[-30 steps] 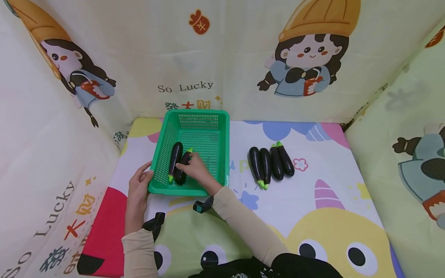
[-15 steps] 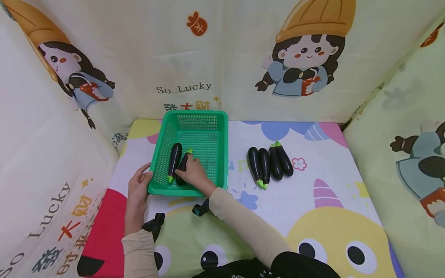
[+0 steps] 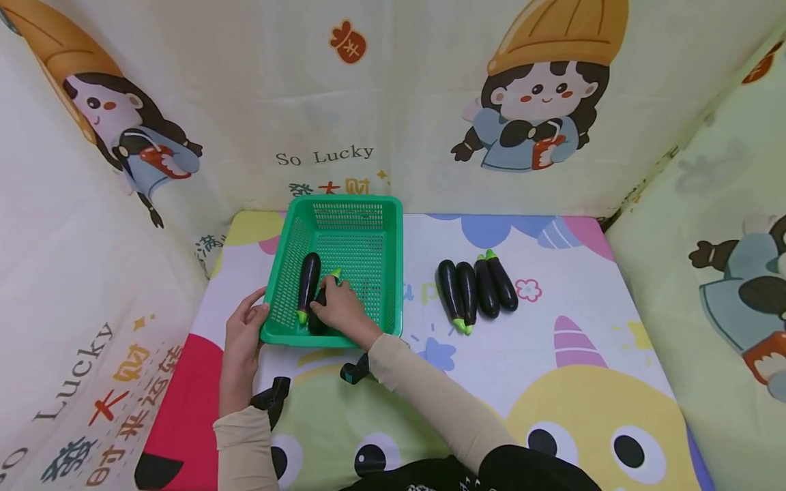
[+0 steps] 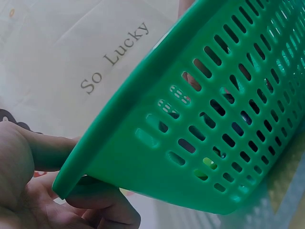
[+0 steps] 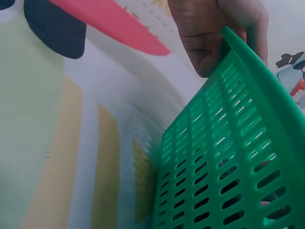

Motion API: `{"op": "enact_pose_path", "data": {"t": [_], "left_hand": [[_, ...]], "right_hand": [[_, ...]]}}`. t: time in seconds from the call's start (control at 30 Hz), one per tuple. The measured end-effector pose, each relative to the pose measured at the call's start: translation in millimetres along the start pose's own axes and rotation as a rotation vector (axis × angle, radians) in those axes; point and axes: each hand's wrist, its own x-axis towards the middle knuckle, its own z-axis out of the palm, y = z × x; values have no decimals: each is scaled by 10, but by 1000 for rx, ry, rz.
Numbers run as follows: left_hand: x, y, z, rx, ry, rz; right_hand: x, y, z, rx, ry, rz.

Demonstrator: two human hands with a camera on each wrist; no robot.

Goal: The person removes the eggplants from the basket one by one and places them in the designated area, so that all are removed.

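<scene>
A green plastic basket (image 3: 398, 273) stands at the table's back left. My left hand (image 3: 242, 341) pinches its front left corner; in the left wrist view the rim (image 4: 102, 124) passes between thumb and fingers. Inside the basket a dark eggplant (image 3: 310, 281) with a green stem lies along the left side. Just right of it is a second eggplant (image 3: 319, 323), which my right hand (image 3: 342, 308) grips from above, covering its middle. In the right wrist view the basket wall (image 5: 214, 143) hides my right hand, while my left hand (image 5: 205, 33) shows at the corner.
Several eggplants (image 3: 467, 290) lie side by side on the table to the right of the basket. The table has a cartoon-print cloth (image 3: 467, 395). Printed fabric walls (image 3: 424, 102) close in the back and both sides.
The second eggplant has shifted slightly toward the basket's front under my right hand, which has moved down along with it. My left hand stays on the rim.
</scene>
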Motion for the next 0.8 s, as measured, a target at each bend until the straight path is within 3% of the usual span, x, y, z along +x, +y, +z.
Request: {"op": "enact_pose_path", "data": {"t": [0.47,0.8], "left_hand": [[19,11,8,31,14,38],[-6,-12,4,52,8,14]], "right_hand": [[46,-14,-1,93,-8,55],[44,-6,11,204,-30,102]]}}
